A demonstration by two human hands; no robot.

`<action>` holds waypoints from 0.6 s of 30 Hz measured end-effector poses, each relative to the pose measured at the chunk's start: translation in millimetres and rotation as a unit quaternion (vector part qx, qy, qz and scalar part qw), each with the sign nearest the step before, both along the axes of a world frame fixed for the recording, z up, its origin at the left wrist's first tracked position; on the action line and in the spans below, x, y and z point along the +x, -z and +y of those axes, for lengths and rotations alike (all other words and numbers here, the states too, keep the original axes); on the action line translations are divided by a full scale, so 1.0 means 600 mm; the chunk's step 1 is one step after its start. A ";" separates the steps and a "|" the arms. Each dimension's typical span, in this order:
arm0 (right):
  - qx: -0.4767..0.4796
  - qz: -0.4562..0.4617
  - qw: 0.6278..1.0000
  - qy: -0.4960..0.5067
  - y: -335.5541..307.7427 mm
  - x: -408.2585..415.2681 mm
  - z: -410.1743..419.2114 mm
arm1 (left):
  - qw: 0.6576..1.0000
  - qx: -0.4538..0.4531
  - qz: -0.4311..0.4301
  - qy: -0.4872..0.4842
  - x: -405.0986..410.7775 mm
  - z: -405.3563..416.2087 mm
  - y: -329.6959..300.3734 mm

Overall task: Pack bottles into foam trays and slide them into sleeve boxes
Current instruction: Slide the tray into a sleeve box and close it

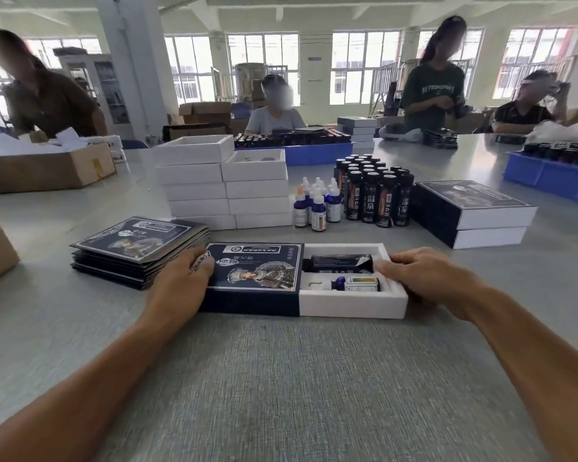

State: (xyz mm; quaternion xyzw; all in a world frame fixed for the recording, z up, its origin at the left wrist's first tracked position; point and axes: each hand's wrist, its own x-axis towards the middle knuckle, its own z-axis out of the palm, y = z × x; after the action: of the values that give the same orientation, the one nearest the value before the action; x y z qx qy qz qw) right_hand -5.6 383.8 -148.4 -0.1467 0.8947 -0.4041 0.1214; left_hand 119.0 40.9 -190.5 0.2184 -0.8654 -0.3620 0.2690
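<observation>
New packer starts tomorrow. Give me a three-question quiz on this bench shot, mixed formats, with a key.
1. True or false: the foam tray is fully inside the sleeve.
2. Which hand rests at the tray's exposed end? A) left hand B) right hand
3. Fill in: the tray holds a dark bottle and a blue ____ bottle.

Key
1. False: about half sticks out on the right.
2. B; the left steadies the sleeve.
3. Dropper.
</observation>
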 end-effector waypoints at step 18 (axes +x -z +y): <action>-0.096 -0.011 0.988 -0.120 0.013 0.060 -0.111 | 0.999 -0.013 -0.018 0.035 0.007 0.061 -0.010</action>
State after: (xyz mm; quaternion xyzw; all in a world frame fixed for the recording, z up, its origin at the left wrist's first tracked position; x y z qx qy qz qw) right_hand 30.7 317.3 -155.9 -0.2592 0.8266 -0.4719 0.1642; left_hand 123.2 77.5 -184.5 0.1915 -0.8818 -0.3558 0.2433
